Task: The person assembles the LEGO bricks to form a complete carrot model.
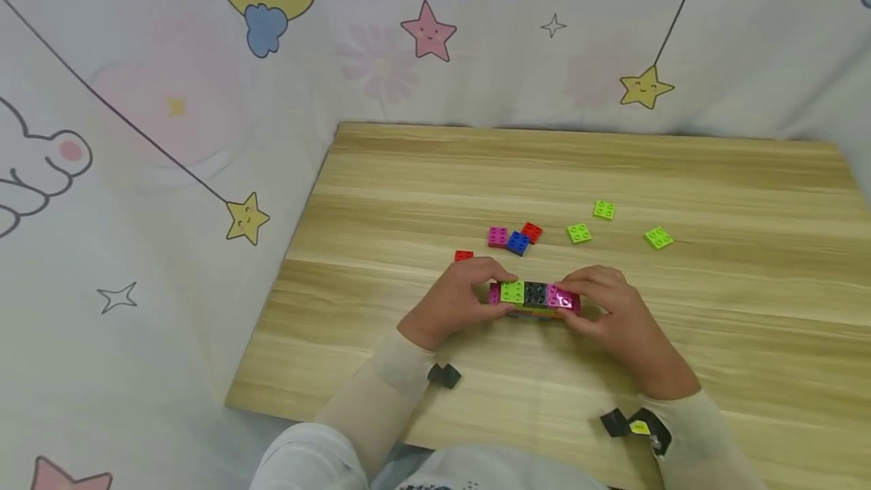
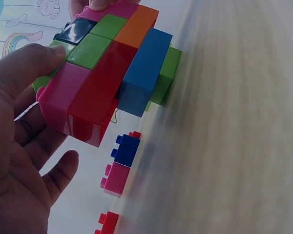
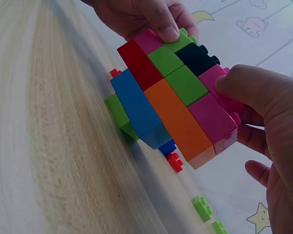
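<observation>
A stack of toy building bricks stands on the table between both hands and widens upward. From the bottom it goes green, then blue, then red beside orange, then a pink and green row. On top lie a green brick, a black brick and a pink brick. My left hand pinches the green top brick between thumb and finger. At the other end, my right hand pinches the pink top brick. The other fingers of both hands are partly hidden in the head view.
Behind the stack lie loose bricks: pink, blue and red. Another red brick sits by the left hand. Three green bricks, one farthest right, lie spread out. A patterned cloth hangs behind the wooden table.
</observation>
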A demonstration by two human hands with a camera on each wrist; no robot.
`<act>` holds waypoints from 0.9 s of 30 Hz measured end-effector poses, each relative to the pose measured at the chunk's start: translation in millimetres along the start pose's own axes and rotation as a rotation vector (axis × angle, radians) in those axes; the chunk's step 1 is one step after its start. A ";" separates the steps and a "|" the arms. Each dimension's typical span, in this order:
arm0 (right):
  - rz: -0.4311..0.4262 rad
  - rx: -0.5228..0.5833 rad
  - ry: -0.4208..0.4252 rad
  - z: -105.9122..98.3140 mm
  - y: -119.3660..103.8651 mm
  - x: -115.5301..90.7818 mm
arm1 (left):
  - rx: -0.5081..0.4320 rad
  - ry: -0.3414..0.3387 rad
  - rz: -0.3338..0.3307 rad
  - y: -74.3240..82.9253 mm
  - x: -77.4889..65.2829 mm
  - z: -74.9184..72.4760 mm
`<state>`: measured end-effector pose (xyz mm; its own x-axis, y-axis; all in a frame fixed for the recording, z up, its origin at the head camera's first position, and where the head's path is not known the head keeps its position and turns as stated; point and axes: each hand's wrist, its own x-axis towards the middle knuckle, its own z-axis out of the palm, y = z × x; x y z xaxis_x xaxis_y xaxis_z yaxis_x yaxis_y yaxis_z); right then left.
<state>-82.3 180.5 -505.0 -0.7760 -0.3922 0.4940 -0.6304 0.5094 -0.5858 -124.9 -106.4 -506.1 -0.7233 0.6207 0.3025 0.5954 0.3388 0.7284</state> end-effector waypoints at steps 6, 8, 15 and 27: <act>-0.007 -0.004 0.002 0.7 -1.2 0.9 | 0.005 -0.004 0.001 -1.1 -0.4 0.9; -0.016 -0.004 0.012 0.4 -1.8 1.5 | -0.002 -0.005 0.004 -1.5 -0.1 1.4; -0.046 0.018 0.026 4.0 0.8 2.9 | -0.009 0.001 0.004 -3.1 -1.2 0.1; 0.196 0.240 0.023 6.7 13.9 1.9 | -0.016 0.018 0.029 -6.9 -2.2 -2.5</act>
<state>-92.6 181.7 -516.6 -0.8845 -0.2849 0.3694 -0.4577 0.3775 -0.8050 -128.3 -111.8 -510.2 -0.7120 0.6173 0.3346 0.6106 0.3092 0.7291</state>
